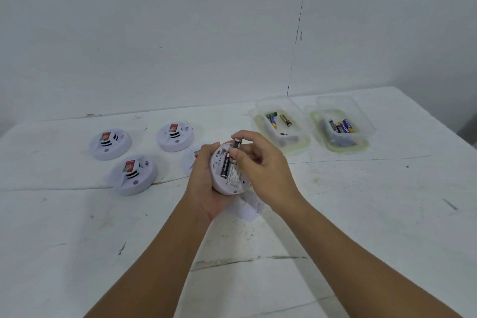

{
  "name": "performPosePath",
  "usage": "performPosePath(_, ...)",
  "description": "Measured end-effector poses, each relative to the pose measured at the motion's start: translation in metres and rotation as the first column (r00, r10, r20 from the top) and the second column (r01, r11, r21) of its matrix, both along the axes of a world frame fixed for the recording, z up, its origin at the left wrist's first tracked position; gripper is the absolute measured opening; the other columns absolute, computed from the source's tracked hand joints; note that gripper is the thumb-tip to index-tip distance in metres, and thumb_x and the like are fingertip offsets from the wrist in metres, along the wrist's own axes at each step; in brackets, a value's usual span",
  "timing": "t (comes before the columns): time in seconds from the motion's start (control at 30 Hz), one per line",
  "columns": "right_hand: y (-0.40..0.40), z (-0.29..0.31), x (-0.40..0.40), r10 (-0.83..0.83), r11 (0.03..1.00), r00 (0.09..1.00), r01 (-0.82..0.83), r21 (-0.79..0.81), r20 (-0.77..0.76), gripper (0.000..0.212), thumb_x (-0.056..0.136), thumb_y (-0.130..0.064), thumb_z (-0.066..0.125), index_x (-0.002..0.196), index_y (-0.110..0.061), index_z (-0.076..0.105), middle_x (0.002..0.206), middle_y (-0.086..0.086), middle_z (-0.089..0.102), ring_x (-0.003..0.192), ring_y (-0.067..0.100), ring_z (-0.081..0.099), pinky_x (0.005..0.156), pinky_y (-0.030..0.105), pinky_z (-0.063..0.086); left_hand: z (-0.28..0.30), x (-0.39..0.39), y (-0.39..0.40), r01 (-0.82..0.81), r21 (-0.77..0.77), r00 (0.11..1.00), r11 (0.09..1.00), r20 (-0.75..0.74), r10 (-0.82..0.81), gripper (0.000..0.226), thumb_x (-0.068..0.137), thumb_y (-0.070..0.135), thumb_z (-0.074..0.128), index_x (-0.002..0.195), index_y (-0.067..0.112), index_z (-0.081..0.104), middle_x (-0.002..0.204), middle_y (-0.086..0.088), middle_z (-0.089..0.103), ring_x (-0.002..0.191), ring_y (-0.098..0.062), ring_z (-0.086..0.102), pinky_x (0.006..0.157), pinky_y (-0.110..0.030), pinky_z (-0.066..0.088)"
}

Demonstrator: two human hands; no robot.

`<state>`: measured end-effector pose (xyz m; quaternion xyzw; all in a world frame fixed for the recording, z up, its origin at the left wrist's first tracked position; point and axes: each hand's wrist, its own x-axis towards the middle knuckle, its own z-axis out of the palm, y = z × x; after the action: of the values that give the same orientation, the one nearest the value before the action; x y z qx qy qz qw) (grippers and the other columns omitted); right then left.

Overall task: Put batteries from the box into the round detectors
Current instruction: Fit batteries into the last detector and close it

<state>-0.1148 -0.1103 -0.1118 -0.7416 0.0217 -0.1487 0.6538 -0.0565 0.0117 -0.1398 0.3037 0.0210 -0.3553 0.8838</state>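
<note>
My left hand grips a white round detector, turned so its back faces me. One dark battery lies in its open compartment. My right hand pinches a second dark battery by its upper end, tilted over the compartment beside the first. Two clear plastic boxes stand at the back right: the nearer-left box holds a few batteries, the right box holds several.
Three white round detectors lie face up on the left: one at far left, one in front, one behind. Another white piece is partly hidden behind my left hand. A white cover lies under my hands. The wall rises behind the table.
</note>
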Motion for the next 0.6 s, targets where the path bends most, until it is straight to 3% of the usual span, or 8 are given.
performPosePath(0.1,0.010,-0.004,-0.008,-0.005,0.995,1.000,0.003,0.101,0.014,0.024,0.097,-0.019,0.072,0.116,-0.034,0.071,0.098,0.000,0.079,0.096,0.019,0.075,0.090,0.045,0.061,-0.002,-0.005,0.008,-0.023,-0.004,1.000,1.000,-0.009,0.023,0.030,0.096,0.040,0.055,0.111,0.016,0.067,0.116,-0.012,0.065,0.110,-0.029,0.062,0.094,-0.043,0.050)
performPosePath(0.3,0.026,0.000,-0.017,-0.047,0.975,0.999,0.043,0.217,0.014,0.021,0.097,-0.013,0.073,0.114,-0.024,0.076,0.100,-0.002,0.079,0.092,0.011,0.075,0.083,0.023,0.058,0.004,-0.016,0.022,-0.045,-0.014,0.998,0.999,0.032,0.046,0.030,0.099,0.038,0.054,0.107,0.015,0.071,0.107,-0.008,0.070,0.102,-0.026,0.067,0.091,-0.042,0.052)
performPosePath(0.43,0.034,0.002,-0.019,-0.026,0.968,1.000,0.022,0.250,0.010,0.021,0.095,-0.007,0.073,0.114,-0.016,0.076,0.095,0.004,0.079,0.086,0.013,0.075,0.081,0.024,0.059,0.005,-0.021,0.028,-0.053,-0.019,0.999,0.998,-0.002,0.053,0.029,0.101,0.038,0.053,0.100,0.016,0.070,0.104,-0.008,0.069,0.099,-0.026,0.067,0.088,-0.040,0.054)
performPosePath(0.6,0.046,-0.004,-0.023,-0.028,0.982,1.000,0.025,0.189,0.012,0.021,0.094,-0.009,0.075,0.112,-0.021,0.074,0.097,0.003,0.079,0.092,0.020,0.076,0.085,0.035,0.062,0.008,-0.026,0.035,-0.049,0.001,0.999,0.999,0.001,0.049,0.028,0.100,0.036,0.053,0.093,0.015,0.070,0.095,-0.008,0.067,0.092,-0.026,0.067,0.084,-0.039,0.051)
